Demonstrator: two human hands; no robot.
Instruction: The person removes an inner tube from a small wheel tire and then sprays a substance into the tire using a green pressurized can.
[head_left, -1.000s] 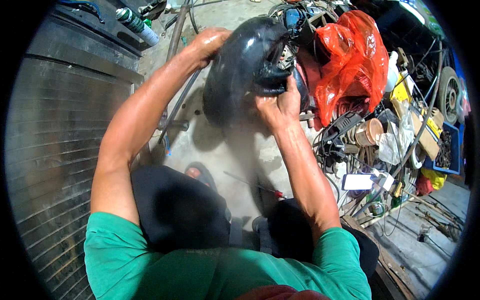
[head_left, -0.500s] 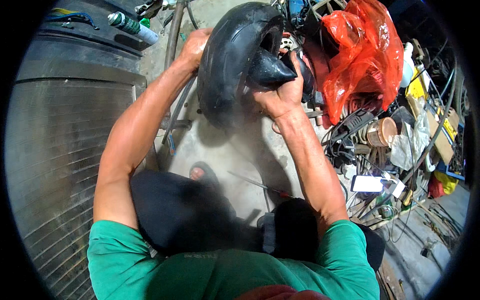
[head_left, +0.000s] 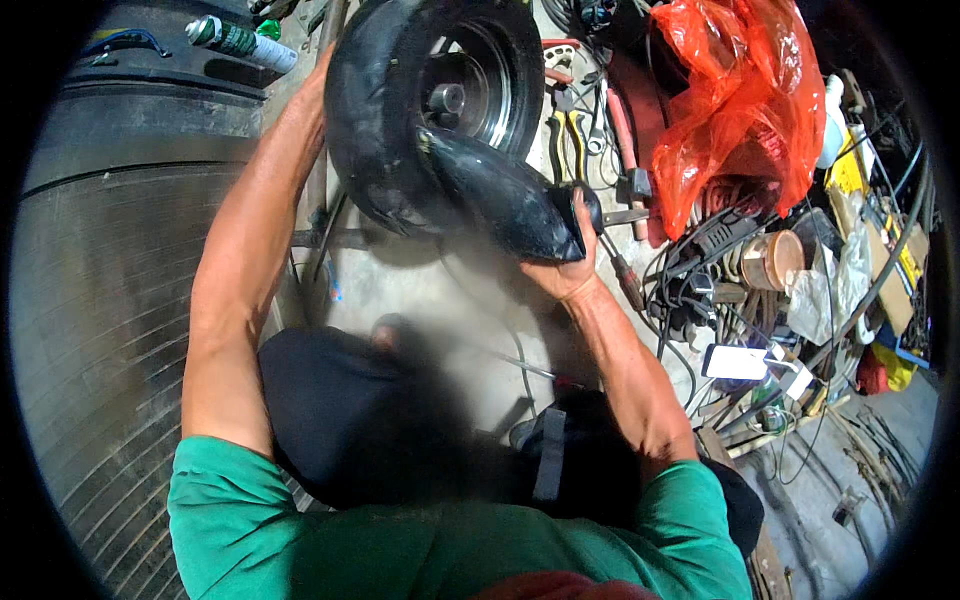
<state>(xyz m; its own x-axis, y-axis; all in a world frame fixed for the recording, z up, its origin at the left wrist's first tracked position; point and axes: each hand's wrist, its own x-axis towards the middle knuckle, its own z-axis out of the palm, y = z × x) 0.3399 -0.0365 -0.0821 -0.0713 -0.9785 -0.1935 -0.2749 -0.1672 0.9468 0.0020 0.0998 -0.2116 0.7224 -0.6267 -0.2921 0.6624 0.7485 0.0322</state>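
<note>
With fingers of the right hand (head_left: pixel 562 272) wrapped round the tube (head_left: pixel 500 195), holding it across the tyre (head_left: pixel 370 120), above the floor (head_left: pixel 400 287); cannot tell the grip of the left hand (head_left: pixel 318 85), fingers hidden. Seemingly part out already; cannot judge the amount left inside.

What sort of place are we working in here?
Most likely a repair workshop or garage: there is a wheel with a black tyre, yellow-and-black pliers beyond it, and tangled cables to the right.
</note>
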